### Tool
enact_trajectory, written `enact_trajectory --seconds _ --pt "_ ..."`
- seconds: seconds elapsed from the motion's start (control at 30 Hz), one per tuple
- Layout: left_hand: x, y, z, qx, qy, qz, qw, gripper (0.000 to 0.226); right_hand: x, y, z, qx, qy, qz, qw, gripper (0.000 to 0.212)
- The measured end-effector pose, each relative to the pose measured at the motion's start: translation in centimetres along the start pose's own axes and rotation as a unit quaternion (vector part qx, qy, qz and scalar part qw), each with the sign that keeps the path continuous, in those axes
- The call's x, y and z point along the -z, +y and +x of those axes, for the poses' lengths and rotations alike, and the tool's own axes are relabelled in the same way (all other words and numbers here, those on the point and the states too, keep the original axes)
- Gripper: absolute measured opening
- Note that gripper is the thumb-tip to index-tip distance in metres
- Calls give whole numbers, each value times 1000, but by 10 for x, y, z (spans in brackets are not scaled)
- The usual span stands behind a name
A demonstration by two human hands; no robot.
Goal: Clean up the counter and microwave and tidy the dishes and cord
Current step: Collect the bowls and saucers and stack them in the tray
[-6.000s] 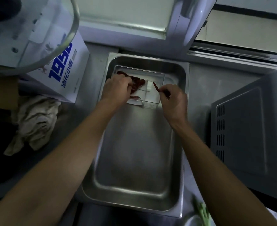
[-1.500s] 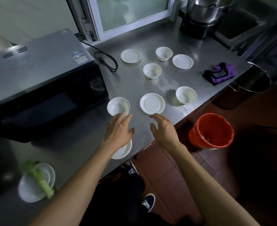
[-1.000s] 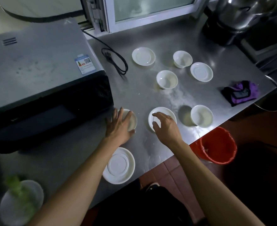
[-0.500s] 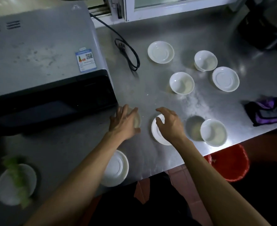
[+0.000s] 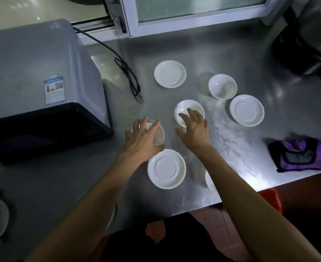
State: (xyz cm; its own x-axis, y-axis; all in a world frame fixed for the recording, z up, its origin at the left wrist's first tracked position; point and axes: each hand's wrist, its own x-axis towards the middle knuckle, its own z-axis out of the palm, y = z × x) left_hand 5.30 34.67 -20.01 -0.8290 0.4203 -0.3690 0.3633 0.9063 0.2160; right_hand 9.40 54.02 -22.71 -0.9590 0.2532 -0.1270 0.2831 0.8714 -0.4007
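While the left hand (image 5: pixel 142 140) cups a small white bowl (image 5: pixel 158 134) at the centre of the frame, its fingers (image 5: pixel 152 125) curl over the rim, the bowl showing past them on the right. The right hand (image 5: pixel 194 129) is spread with straight fingers (image 5: pixel 191 114) reaching over the near edge of a second bowl (image 5: pixel 186 108); whether they touch it I cannot tell. A saucer (image 5: pixel 166 168) lies on the steel surface (image 5: pixel 250 53) just below both hands. The microwave (image 5: pixel 38 82) fills the upper left, its black cord (image 5: pixel 129 76) looped beside it.
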Motion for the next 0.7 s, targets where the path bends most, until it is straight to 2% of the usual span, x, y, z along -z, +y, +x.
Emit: enact_trajectory --seconds 0.37,0.57,0.7 --pt "0 23 30 33 2 -10 999 91 1 26 53 3 -99 -73 992 92" --pt "-5 25 31 53 16 -14 998 90 -1 27 61 10 -125 -78 989 89" --pt "-7 21 23 67 25 -15 997 89 -1 23 60 16 -112 -80 990 87"
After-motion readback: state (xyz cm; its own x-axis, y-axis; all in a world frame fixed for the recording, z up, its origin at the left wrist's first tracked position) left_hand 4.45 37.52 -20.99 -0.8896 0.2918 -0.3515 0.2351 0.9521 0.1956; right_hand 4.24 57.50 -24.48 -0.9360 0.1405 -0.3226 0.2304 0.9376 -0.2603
